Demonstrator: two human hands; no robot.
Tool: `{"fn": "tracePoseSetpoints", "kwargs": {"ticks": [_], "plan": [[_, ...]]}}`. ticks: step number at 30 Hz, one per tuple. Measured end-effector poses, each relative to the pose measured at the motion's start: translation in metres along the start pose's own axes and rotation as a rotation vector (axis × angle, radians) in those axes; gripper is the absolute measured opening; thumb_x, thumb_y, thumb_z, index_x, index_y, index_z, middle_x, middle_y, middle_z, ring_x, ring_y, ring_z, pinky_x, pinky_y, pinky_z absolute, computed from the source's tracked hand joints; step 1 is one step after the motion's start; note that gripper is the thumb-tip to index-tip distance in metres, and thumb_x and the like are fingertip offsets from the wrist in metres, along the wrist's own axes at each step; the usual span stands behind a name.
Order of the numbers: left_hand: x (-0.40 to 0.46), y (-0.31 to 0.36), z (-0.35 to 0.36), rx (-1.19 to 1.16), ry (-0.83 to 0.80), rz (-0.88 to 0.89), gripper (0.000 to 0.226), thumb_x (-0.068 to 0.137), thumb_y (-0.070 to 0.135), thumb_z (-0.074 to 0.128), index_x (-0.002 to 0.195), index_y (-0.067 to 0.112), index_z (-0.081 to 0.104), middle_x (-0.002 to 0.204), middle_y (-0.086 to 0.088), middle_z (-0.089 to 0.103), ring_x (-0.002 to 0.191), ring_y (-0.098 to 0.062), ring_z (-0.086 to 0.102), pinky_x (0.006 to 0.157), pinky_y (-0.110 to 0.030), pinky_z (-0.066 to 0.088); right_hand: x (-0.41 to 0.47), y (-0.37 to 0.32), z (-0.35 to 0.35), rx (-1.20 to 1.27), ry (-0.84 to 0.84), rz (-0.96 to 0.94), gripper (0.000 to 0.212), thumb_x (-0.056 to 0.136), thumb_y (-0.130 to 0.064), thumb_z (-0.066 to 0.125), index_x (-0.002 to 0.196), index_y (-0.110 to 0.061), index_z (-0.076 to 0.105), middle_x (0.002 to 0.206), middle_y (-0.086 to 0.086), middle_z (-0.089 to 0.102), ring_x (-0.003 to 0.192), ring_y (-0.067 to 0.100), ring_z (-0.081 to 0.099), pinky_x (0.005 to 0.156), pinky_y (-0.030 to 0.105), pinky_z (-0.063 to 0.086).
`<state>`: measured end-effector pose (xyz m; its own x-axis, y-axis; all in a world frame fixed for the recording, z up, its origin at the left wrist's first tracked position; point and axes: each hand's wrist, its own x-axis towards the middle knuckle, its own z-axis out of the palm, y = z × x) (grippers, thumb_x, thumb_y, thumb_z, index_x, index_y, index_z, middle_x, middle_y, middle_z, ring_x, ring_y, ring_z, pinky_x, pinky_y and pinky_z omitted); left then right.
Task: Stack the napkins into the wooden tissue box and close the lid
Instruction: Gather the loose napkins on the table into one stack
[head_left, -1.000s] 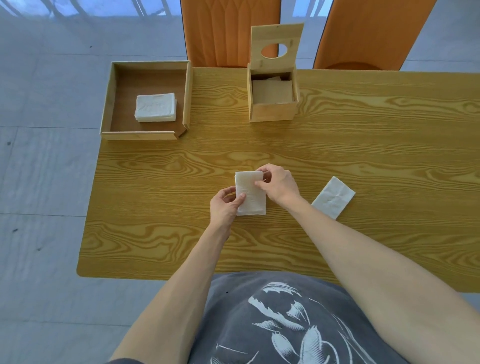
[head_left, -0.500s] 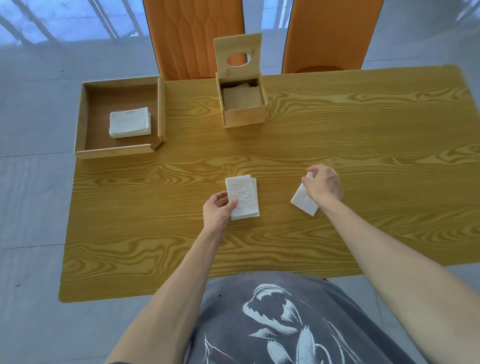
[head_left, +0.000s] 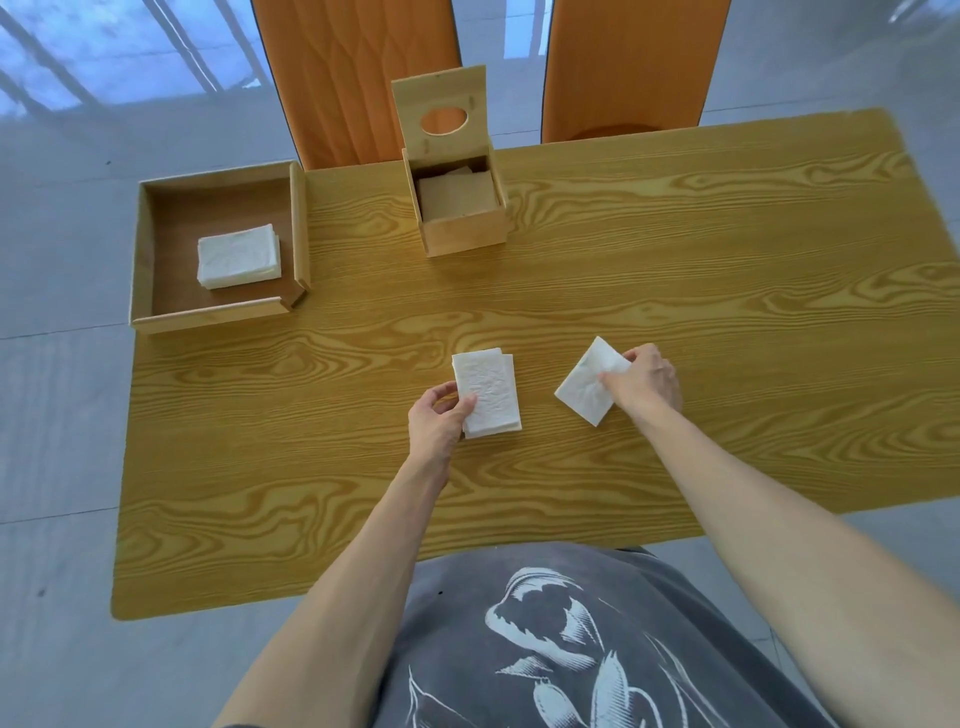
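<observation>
We look down on a wooden table (head_left: 675, 249). Our left hand (head_left: 439, 418) pins a small stack of napkins (head_left: 487, 392) at the table's centre, thumb on top. At three o'clock from it, our right hand (head_left: 641, 382) pinches a single napkin (head_left: 584, 382) by its corner. The wooden tissue box (head_left: 462, 228) stands at twelve o'clock, lid (head_left: 441, 111) upright, napkins already inside. A tray (head_left: 156, 254) at ten o'clock holds more. We should square the single napkin onto the stack, edges aligned, before carrying it over.
</observation>
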<state>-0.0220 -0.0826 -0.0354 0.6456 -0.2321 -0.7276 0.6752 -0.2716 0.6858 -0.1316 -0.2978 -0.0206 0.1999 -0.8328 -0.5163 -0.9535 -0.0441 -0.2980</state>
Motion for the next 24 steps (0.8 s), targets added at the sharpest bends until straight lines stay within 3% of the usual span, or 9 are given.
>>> {"fn": "tracePoseSetpoints", "kwargs": {"ticks": [6,9,13,16,20,24], "plan": [[-0.001,0.001,-0.001,-0.011,0.003,0.0,0.03,0.09,0.012,0.071,0.117,0.011,0.059,0.098,-0.002,0.072,0.083,-0.013,0.069,0.066,-0.026,0.056,-0.004,-0.004,-0.001,0.227,-0.017,-0.164,0.029,0.089,-0.018,0.065,0.117,-0.01,0.066,0.108,0.007,0.068,0.097,0.025,0.062,0.071,0.031,0.045],[-0.001,-0.001,-0.001,-0.027,0.0,-0.013,0.03,0.09,0.011,0.07,0.118,0.011,0.059,0.096,-0.001,0.072,0.083,-0.014,0.07,0.076,-0.035,0.058,-0.005,-0.007,-0.002,0.381,-0.103,-0.248,0.015,0.091,-0.021,0.064,0.102,-0.012,0.069,0.096,0.004,0.071,0.091,0.025,0.069,0.076,0.041,0.059],[-0.001,-0.003,-0.001,-0.041,-0.009,-0.021,0.029,0.091,0.011,0.069,0.118,0.012,0.058,0.095,-0.001,0.072,0.083,-0.015,0.069,0.086,-0.043,0.058,-0.007,-0.017,-0.003,0.484,-0.244,-0.327,0.009,0.092,-0.022,0.066,0.095,-0.014,0.069,0.096,0.007,0.074,0.091,0.026,0.073,0.077,0.051,0.06],[-0.001,-0.003,-0.002,-0.046,-0.01,-0.03,0.031,0.091,0.012,0.07,0.12,0.01,0.058,0.096,-0.003,0.072,0.083,-0.016,0.07,0.09,-0.046,0.057,-0.015,-0.028,-0.001,0.539,-0.39,-0.358,0.021,0.092,-0.017,0.068,0.108,-0.004,0.067,0.103,0.013,0.073,0.093,0.026,0.072,0.07,0.041,0.063],[-0.002,-0.004,-0.001,-0.063,-0.01,-0.039,0.028,0.093,0.014,0.068,0.119,0.011,0.059,0.094,-0.003,0.073,0.081,-0.016,0.07,0.09,-0.048,0.057,-0.025,-0.039,0.012,0.513,-0.531,-0.373,0.033,0.089,-0.02,0.073,0.116,-0.006,0.062,0.105,0.009,0.071,0.089,0.021,0.071,0.057,0.026,0.058],[-0.004,-0.005,-0.001,-0.072,-0.003,-0.046,0.026,0.094,0.021,0.066,0.118,0.011,0.06,0.092,-0.003,0.073,0.078,-0.015,0.07,0.084,-0.042,0.058,-0.026,-0.044,0.033,0.444,-0.548,-0.395,0.026,0.087,-0.021,0.076,0.107,-0.006,0.069,0.104,0.011,0.073,0.094,0.025,0.072,0.076,0.038,0.061]]}}
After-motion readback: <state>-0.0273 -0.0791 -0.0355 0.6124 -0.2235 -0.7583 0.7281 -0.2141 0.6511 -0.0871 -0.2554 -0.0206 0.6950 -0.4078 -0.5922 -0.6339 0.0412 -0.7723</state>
